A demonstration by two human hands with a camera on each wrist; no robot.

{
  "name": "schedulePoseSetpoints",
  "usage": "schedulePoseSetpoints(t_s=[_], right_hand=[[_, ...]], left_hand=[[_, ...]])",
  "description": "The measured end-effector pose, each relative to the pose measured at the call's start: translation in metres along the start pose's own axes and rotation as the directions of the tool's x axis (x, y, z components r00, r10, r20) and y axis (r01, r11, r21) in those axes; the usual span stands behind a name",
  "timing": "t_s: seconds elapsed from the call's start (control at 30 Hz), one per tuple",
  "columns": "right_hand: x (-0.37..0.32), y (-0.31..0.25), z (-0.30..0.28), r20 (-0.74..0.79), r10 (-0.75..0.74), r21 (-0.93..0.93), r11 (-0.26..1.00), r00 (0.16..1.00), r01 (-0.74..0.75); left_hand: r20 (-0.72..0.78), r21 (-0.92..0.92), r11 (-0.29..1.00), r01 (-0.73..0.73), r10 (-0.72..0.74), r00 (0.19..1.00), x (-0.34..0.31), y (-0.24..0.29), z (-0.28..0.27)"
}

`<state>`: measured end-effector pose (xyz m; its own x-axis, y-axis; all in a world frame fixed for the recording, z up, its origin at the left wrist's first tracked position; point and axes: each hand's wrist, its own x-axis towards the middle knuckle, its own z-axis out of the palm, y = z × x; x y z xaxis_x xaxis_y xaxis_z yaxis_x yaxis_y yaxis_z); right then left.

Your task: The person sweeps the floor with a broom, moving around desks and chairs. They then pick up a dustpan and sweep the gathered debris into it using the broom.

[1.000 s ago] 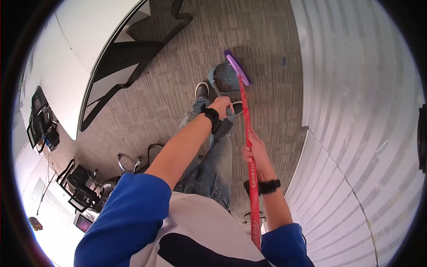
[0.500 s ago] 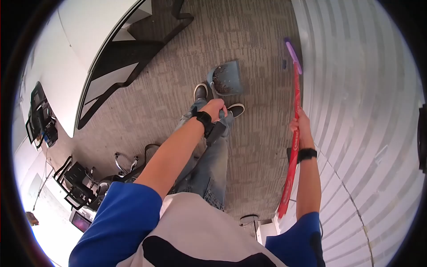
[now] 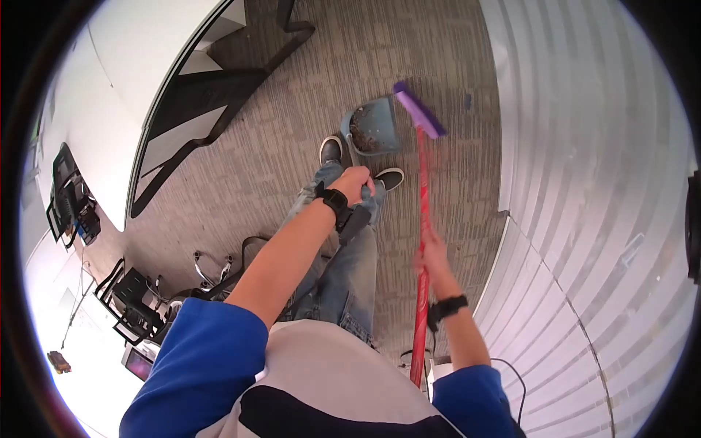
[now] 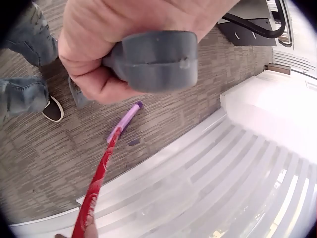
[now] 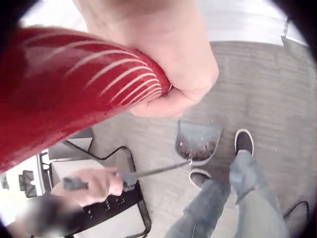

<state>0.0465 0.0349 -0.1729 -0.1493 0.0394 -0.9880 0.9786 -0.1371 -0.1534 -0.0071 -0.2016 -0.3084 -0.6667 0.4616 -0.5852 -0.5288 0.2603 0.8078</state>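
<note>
Head view shows me the red-shafted broom (image 3: 423, 292), its purple head near the grey-blue dustpan (image 3: 385, 128), which holds dark debris. Left wrist view: my left hand (image 4: 106, 44) wraps the dustpan's grey handle. Right wrist view: my right hand (image 5: 171, 54) curls snugly round the broom's shaft.
</note>
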Motion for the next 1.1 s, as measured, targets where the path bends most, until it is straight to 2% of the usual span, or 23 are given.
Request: schedulePoseSetpoints(t_s=[0.07,0.17,0.2,0.27,0.3,0.37,0.4,0.43,0.47,0.5,0.6,0.67,0.7,0.77,0.8,0.87,0.9,0.93,0.97,1.0,1.03,1.07,1.1], right_hand=[[-0.032,0.011,0.008,0.054,0.068,0.042,0.997,0.996,-0.071],[-0.077,0.017,0.004,0.111,0.101,0.071,0.991,0.989,-0.109],[-0.088,0.017,0.001,0.114,0.097,0.071,0.992,0.989,-0.106],[-0.105,0.011,-0.012,0.115,0.065,0.116,0.99,0.991,-0.078],[-0.106,-0.001,-0.018,0.118,0.068,0.115,0.99,0.991,-0.081],[-0.096,-0.034,-0.03,-0.069,-0.015,-0.022,1.0,0.998,0.013],[-0.078,-0.043,-0.041,-0.053,-0.085,-0.038,0.996,0.995,0.083],[-0.056,-0.048,-0.05,-0.037,-0.155,-0.055,0.987,0.987,0.153],[-0.033,-0.058,-0.053,-0.078,-0.166,-0.073,0.984,0.983,0.161],[-0.01,-0.067,-0.054,-0.117,-0.179,-0.092,0.981,0.977,0.169],[0.036,-0.076,-0.05,-0.089,-0.189,-0.05,0.981,0.978,0.185],[0.045,-0.055,-0.036,-0.098,-0.151,-0.059,0.988,0.984,0.146],[0.045,-0.042,-0.028,-0.115,-0.116,-0.071,0.992,0.987,0.108],[0.035,-0.018,-0.007,-0.109,-0.128,-0.074,0.99,0.986,0.121],[0.028,-0.006,0.002,-0.102,-0.143,-0.076,0.988,0.984,0.135],[0.009,0.009,0.02,-0.037,-0.006,-0.018,1.0,0.999,0.006],[-0.003,0.016,0.029,-0.043,-0.007,-0.015,1.0,0.999,0.007],[-0.017,0.022,0.038,-0.009,0.023,0.0,1.0,1.0,-0.023],[-0.032,0.025,0.041,0.026,0.053,0.012,0.998,0.998,-0.054],[-0.045,0.026,0.037,0.026,0.051,0.011,0.999,0.998,-0.051],[-0.059,0.029,0.032,0.065,0.056,0.06,0.996,0.996,-0.059],[-0.072,0.03,0.028,0.103,0.057,0.109,0.992,0.993,-0.068],[-0.086,0.027,0.021,0.103,0.055,0.109,0.992,0.993,-0.066]], left_hand=[[-0.075,-0.356,0.933,-0.047,0.021,0.997,0.006,-0.022,0.005],[-0.068,-0.425,0.905,-0.005,-0.026,0.997,0.003,-0.02,0.002],[-0.07,-0.422,0.907,-0.008,-0.024,0.997,0.005,-0.024,0.0],[-0.043,-0.361,0.916,-0.176,0.172,0.984,0.009,-0.047,0.001],[-0.045,-0.36,0.917,-0.173,0.169,0.985,0.009,-0.049,0.001],[-0.027,-0.426,0.904,0.039,-0.056,0.998,0.0,-0.023,0.001],[-0.026,-0.426,0.904,0.04,-0.057,0.998,0.004,-0.034,0.002],[-0.035,-0.394,0.916,-0.075,0.067,0.997,0.012,-0.054,0.004],[-0.041,-0.361,0.913,-0.192,0.19,0.981,0.016,-0.066,0.005],[-0.046,-0.361,0.912,-0.194,0.19,0.981,0.016,-0.066,0.006],[-0.113,-0.29,0.916,-0.277,0.255,0.96,0.013,-0.056,0.004],[-0.099,-0.466,0.877,-0.114,0.077,0.992,0.004,-0.035,0.0],[-0.1,-0.468,0.877,-0.111,0.072,0.992,0.002,-0.029,0.002],[-0.056,-0.704,0.709,0.046,-0.121,0.991,0.002,-0.028,0.004],[-0.057,-0.707,0.705,0.048,-0.124,0.991,0.003,-0.029,0.005],[-0.089,-0.422,0.885,-0.195,0.174,0.981,0.006,-0.029,0.006],[-0.083,-0.425,0.884,-0.195,0.177,0.981,0.005,-0.023,0.005],[-0.062,-0.124,0.957,-0.261,0.255,0.965,-0.003,0.005,-0.001],[-0.019,0.188,0.931,-0.314,0.323,0.946,-0.009,0.019,-0.002],[-0.021,0.188,0.93,-0.316,0.326,0.945,-0.01,0.022,-0.002],[-0.072,-0.088,0.99,-0.114,0.107,0.992,-0.011,0.021,-0.001],[-0.058,-0.361,0.928,0.091,-0.12,0.991,-0.011,0.016,0.0],[-0.058,-0.36,0.929,0.089,-0.118,0.991,-0.008,0.008,0.0]])
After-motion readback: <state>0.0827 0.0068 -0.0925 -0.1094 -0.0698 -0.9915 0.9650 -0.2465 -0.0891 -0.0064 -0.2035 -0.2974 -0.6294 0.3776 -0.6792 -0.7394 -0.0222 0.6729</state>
